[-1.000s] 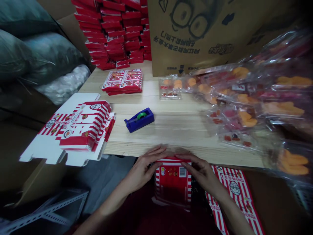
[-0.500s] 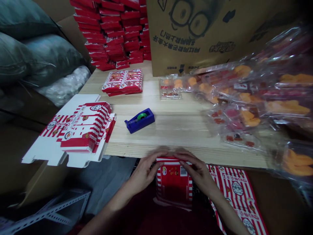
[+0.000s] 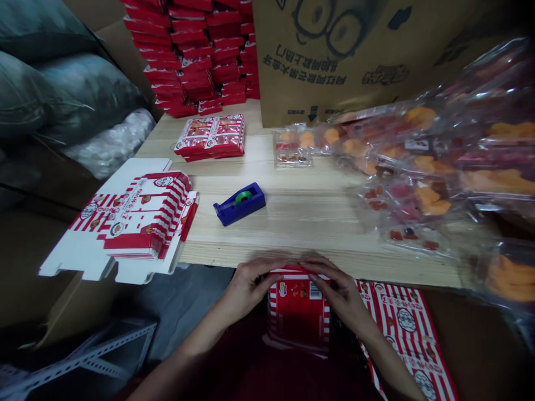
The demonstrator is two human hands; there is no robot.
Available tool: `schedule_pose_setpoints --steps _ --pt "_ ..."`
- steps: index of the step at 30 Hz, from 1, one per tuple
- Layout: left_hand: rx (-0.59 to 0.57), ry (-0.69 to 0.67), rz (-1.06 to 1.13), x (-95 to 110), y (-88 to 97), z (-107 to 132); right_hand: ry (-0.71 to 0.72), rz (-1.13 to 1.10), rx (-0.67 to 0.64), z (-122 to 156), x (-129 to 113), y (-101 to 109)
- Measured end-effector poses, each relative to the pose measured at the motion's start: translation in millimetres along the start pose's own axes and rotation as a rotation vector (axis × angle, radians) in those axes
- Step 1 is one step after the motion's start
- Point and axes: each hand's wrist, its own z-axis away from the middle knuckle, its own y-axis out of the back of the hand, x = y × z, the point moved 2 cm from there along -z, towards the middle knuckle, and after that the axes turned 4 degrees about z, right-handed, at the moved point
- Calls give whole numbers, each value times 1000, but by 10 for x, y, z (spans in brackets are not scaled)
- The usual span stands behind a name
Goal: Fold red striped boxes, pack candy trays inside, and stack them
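A red box with white-striped sides and a barcode is held upright at the table's front edge, close to my body. My left hand grips its upper left corner, thumb on the face and fingers behind the top. At the upper right corner, my right hand holds it the same way, thumb near the barcode. A white and red strip runs along the box's top between both hands. Beyond them on the table lies a blue tape dispenser with a green core.
Flat printed cartons lie to the left. Behind are filled red-and-white boxes, a tall stack of red boxes and a large brown carton. Clear candy packs are heaped on the right. Striped printed sheets lie below the table edge.
Both hands stay on the box's top corners. The top edge has shifted slightly, showing more of the white strip. The view has moved a little.
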Motion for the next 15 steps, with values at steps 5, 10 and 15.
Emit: schedule_pose_setpoints --steps 5,10,15 --pt "1 24 37 -10 -52 -8 -23 -14 31 21 -13 -36" --pt "2 -41 31 -29 -43 25 0 4 99 -26 -143 -124" --pt "-5 27 99 -72 64 42 -1 -27 53 -43 -134 -94"
